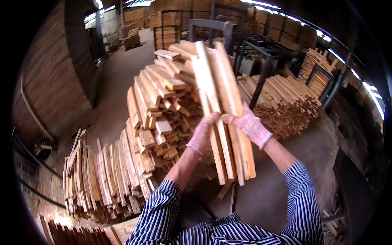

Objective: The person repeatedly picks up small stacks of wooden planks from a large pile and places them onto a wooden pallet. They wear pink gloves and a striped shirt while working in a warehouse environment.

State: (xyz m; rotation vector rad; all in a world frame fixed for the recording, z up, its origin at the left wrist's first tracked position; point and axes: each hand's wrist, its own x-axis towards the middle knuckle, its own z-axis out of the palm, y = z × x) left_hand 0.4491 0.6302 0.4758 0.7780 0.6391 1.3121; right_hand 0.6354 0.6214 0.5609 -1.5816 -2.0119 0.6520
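Between my two gloved hands is a bundle of long, pale wooden planks [230, 94], held up in front of me and tilted. My left hand [203, 132], in a pinkish work glove, is closed on the bundle's left side. On the right side my right hand [250, 125], gloved alike, grips the planks with its thumb across their front. The planks' far ends overlap a tall stack of cut boards [157, 98] just behind and to the left. Their near ends hang over the dark floor.
A lower row of boards [108, 175] lies at the left. Another wood pile [281, 98] sits in a dark metal frame [261, 75] at the right. A brick wall [53, 69] runs along the left, and a concrete floor [122, 65] passes beside it.
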